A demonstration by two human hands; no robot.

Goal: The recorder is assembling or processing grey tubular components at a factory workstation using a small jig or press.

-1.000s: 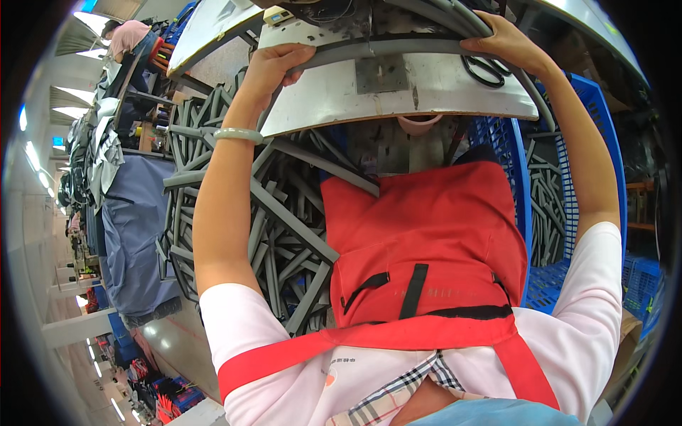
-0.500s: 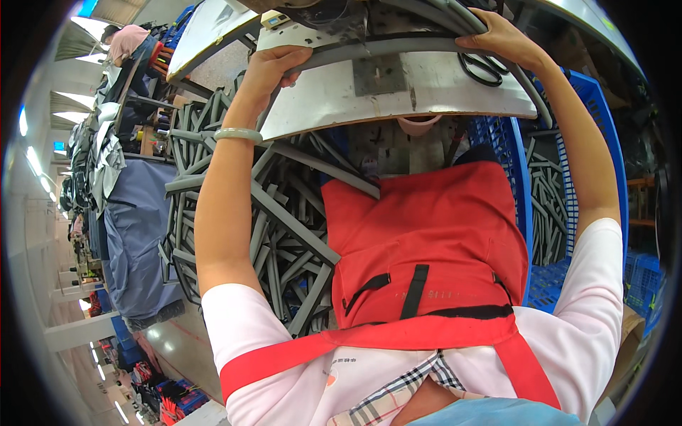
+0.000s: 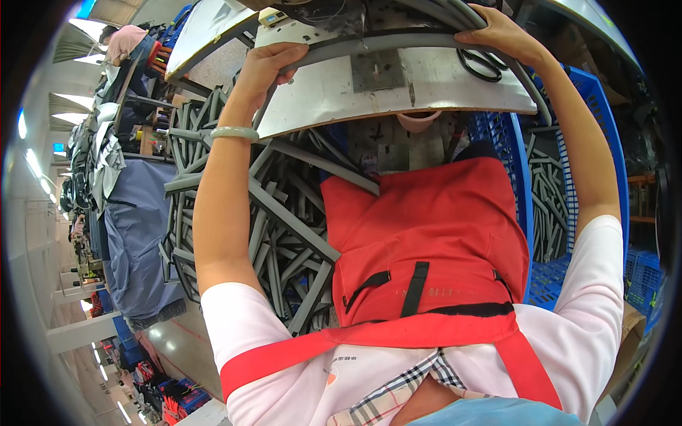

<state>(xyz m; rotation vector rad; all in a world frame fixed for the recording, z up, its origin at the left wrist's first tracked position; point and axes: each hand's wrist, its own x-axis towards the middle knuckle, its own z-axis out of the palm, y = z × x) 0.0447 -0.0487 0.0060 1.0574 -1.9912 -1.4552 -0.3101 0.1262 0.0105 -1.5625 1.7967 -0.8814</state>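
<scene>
A long grey padded strip (image 3: 398, 40) with a dark edge is stretched across the white worktable (image 3: 312, 99), passing below a machine head (image 3: 323, 11) at the top of the view. My left hand (image 3: 266, 69) is closed round its left part, thumb on top. Farther right, my right hand (image 3: 497, 37) grips the strip, thumb on top and the other fingers partly hidden. More grey strips (image 3: 444, 13) run beyond that hand. Black-handled scissors (image 3: 482, 67) lie on the table beside my right wrist.
Many grey strips (image 3: 291, 220) are heaped at my left, some reaching my red apron (image 3: 433, 227). A blue crate (image 3: 593, 128) with more strips stands at my right. Below the table edge is a pink container (image 3: 418, 122). Another person (image 3: 128, 46) stands far left.
My left hand has shifted slightly to the left. The strip between my hands has moved slightly up in the view, while my grip on it stays.
</scene>
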